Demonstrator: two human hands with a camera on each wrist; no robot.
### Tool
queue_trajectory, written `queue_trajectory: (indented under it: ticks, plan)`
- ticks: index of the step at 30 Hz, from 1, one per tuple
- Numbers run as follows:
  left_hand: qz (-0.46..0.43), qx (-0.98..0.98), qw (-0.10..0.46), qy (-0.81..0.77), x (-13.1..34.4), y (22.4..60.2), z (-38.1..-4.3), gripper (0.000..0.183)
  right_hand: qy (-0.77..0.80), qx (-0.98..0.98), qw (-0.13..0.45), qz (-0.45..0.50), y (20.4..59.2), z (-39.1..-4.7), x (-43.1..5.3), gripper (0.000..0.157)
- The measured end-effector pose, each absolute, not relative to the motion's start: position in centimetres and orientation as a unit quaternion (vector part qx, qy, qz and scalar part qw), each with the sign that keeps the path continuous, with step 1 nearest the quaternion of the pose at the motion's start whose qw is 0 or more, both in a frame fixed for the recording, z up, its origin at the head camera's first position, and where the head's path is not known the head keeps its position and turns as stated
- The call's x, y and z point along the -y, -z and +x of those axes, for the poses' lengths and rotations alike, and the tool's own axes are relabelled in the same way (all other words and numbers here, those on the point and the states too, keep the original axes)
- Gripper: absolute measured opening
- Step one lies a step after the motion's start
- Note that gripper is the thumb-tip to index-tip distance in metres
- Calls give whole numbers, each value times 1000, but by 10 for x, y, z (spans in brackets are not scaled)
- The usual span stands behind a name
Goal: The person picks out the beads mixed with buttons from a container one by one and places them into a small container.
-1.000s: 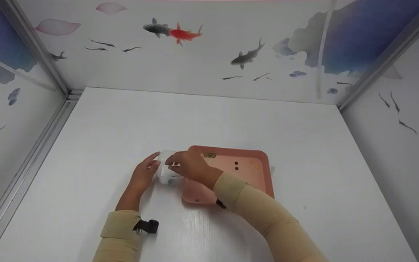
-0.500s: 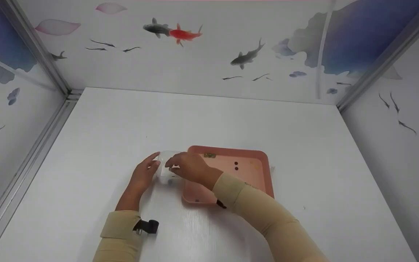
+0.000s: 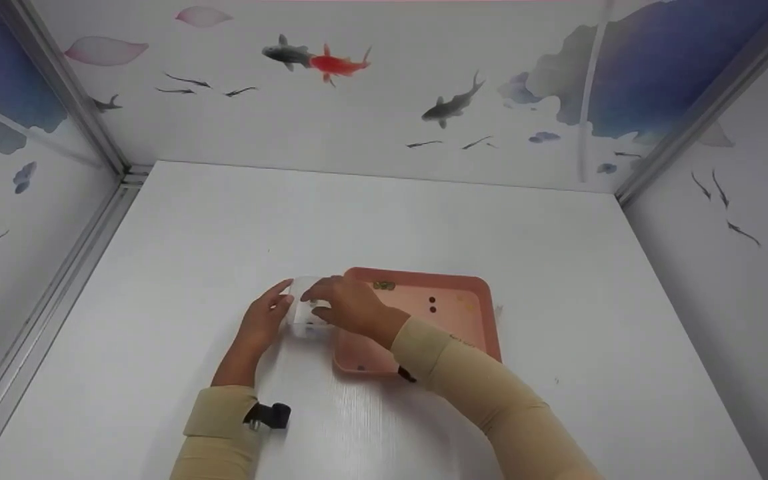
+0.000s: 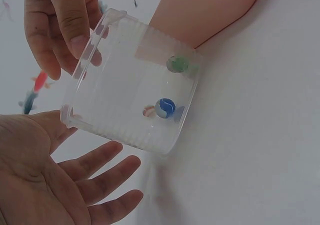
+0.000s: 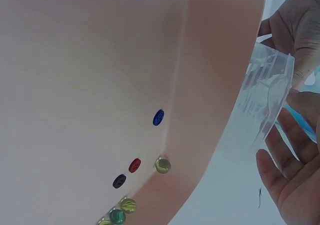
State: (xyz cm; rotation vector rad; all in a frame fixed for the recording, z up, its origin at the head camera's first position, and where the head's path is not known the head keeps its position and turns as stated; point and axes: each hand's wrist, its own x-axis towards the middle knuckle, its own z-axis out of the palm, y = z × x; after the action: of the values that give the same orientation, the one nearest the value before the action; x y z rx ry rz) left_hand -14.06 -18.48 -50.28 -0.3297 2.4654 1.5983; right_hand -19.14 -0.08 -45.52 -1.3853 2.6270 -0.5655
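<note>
A clear plastic tub stands at the left edge of the pink tray. At its bottom sit a green marble, a blue-and-white marble and a smaller red-striped piece. Against the tub's left side rests my left hand, its fingers extended and touching the wall near the rim. Reaching over from the tray side, my right hand hovers at the tub's mouth, thumb and index apart and nothing visible between them. Part of the tub is hidden behind it in the head view.
In the tray lie a dark blue button, a red button, a black button and several greenish marbles, one green marble among them. White table surrounds the tray, with printed panels behind and at both sides.
Over the tub, my right thumb and index have spread apart from their closer position half a second ago. The left hand, tub and tray have stayed in place.
</note>
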Motion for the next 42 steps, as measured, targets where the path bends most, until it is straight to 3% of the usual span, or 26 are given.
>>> queue_trajectory:
  ticks: [15, 23, 42]
  plan:
    - [-116, -831, 96, -536, 185, 504, -141, 47, 217, -875, 36, -432, 451, -194, -11, 46]
    - [-117, -830, 94, -537, 185, 505, -143, 47, 218, -894, 63, -387, 444, -193, -19, 54]
    - [-132, -834, 96, -526, 181, 503, -141, 48, 174, -895, -18, -410, 436, -193, -45, 54]
